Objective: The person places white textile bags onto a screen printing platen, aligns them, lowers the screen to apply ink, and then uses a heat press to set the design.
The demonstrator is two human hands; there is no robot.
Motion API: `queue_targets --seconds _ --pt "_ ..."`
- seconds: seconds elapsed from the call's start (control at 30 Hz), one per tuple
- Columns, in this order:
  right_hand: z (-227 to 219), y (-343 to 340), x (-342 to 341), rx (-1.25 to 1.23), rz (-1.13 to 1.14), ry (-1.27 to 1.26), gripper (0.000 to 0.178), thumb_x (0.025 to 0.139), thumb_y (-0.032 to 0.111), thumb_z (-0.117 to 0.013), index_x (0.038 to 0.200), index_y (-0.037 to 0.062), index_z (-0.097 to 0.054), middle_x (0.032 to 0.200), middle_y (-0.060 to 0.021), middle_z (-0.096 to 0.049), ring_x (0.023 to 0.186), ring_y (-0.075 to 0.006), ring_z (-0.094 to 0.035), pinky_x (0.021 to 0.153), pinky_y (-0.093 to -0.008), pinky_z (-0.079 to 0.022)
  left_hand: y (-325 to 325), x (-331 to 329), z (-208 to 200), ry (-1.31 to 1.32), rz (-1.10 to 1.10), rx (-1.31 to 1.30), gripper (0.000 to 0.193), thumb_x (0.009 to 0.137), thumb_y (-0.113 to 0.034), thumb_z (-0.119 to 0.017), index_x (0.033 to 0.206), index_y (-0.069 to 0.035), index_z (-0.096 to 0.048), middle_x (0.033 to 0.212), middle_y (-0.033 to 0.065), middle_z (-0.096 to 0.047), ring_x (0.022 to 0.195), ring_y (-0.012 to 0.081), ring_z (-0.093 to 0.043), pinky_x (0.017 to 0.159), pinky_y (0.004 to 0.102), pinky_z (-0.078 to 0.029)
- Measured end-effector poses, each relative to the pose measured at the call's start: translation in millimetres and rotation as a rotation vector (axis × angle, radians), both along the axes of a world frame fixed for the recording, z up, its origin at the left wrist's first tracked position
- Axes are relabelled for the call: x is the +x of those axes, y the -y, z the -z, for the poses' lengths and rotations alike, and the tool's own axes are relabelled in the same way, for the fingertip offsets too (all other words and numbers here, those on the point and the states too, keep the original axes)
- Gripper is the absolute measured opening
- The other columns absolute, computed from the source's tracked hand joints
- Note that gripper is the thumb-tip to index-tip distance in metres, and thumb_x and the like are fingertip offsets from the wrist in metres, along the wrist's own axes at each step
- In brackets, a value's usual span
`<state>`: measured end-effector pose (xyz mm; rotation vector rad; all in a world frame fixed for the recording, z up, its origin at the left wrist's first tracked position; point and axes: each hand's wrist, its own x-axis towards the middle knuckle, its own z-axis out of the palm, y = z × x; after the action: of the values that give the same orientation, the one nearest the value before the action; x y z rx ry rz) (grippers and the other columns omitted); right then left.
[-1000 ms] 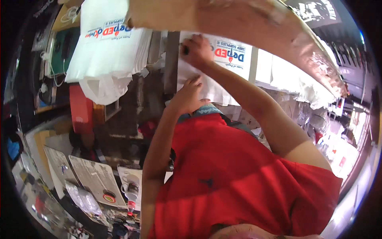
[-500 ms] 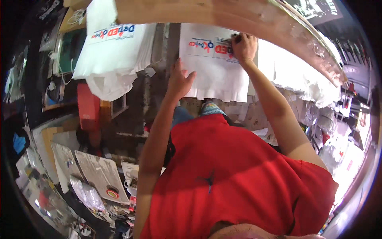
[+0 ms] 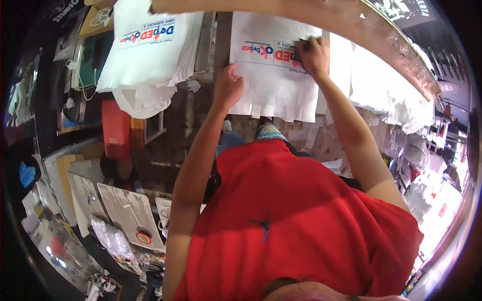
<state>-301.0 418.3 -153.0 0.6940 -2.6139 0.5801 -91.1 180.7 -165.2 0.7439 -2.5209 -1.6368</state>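
In front of me a flat white bag (image 3: 273, 95) with red and blue print lies on a board. My left hand (image 3: 229, 88) is closed at the bag's left edge, its thumb and fingers pinched on the white material. Over the right part of the print is my right hand (image 3: 315, 56), its fingers curled round something small and dark that I cannot make out. To the left hangs a thick stack of similar white printed bags (image 3: 150, 65), their handles drooping at the near end.
A brown beam (image 3: 281, 7) crosses the far side above the work. More white bags (image 3: 386, 85) lie at the right in bright light. A red box (image 3: 116, 129) stands on the left, with a whitish board (image 3: 125, 213) bearing a roll of tape (image 3: 144, 237) nearer me.
My left hand has gone from spread fingers to a pinch at the bag's left edge. My right hand stays over the print, shifted slightly right. The whole view has moved a little.
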Motion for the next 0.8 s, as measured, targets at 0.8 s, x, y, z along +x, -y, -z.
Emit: queue_targets --seconds 0.8 --pt "-17.1 118.4 108.9 -0.044 -0.519 0.05 0.039 0.079 0.039 -0.082 0.109 0.0156 -0.072 0.149 -0.0203 -0.043 0.139 -0.05 -0.036 0.112 -0.0586 -0.035 13.4 -31.8 87.0 -0.274 0.067 -0.202 0.025 0.087 -0.014 -0.056 0.102 -0.004 -0.072 0.093 0.0075 -0.073 0.087 0.0215 -0.067 0.076 0.0399 -0.053"
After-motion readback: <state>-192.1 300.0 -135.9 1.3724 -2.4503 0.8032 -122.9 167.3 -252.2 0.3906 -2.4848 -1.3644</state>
